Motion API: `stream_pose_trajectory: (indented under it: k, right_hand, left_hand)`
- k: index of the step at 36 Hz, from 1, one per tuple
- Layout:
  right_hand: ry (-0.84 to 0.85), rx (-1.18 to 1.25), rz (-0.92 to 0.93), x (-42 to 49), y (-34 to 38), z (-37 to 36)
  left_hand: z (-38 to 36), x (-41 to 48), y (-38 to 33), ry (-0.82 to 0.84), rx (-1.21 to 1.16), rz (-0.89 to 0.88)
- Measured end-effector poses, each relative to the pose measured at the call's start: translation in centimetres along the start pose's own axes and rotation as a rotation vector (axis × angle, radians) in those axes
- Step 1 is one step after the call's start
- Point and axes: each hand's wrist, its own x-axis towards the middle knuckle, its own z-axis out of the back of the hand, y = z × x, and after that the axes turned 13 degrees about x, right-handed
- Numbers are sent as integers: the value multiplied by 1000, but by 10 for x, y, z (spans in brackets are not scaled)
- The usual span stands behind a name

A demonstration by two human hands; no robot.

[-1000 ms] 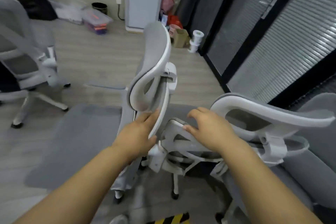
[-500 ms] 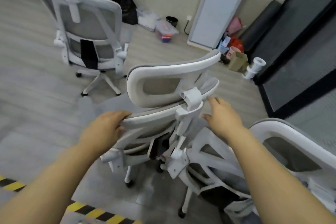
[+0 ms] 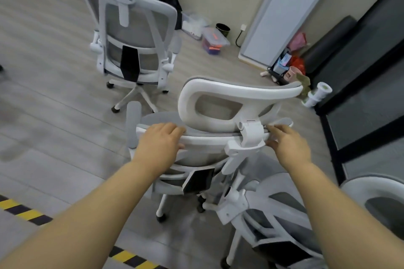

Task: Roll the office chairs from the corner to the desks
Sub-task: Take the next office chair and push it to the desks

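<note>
Grey plank floor [image 3: 43, 116] underneath all. At centre, white-framed grey-mesh office chair [image 3: 209, 140], back toward the viewer. At 11 o'clock, well apart, second white mesh chair [image 3: 131, 35]; at 5 o'clock, just beside, third white mesh chair [image 3: 273, 209]. On the centre chair's top rail, left hand [image 3: 159, 142] toward 9 o'clock, fingers [image 3: 172, 129] curled over the rail; right hand [image 3: 288, 144] toward 3 o'clock, fingers wrapped round its end.

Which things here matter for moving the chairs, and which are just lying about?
Job: middle chair, gripped by left hand and right hand; upright chair; lower-right chair.
Lying about: black bin; clear storage box; white rolls; bags by the wall.
</note>
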Motion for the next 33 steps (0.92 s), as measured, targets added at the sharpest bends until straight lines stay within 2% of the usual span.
stream_pose_trajectory:
  k: [6, 14, 23, 33]
  right_hand:
    - [-46, -36, 26, 0, 17, -8]
    - [-144, 6, 114, -6, 74, -28]
    - [-286, 72, 399, 0, 173, -56]
    - [-181, 242, 599, 13, 307, -88]
  left_hand:
    - [-5, -2, 33, -7, -30, -15]
    - [1, -14, 94, 23, -111, 104]
    - [25, -51, 178, -13, -178, 327]
    - [62, -141, 262, -67, -101, 557]
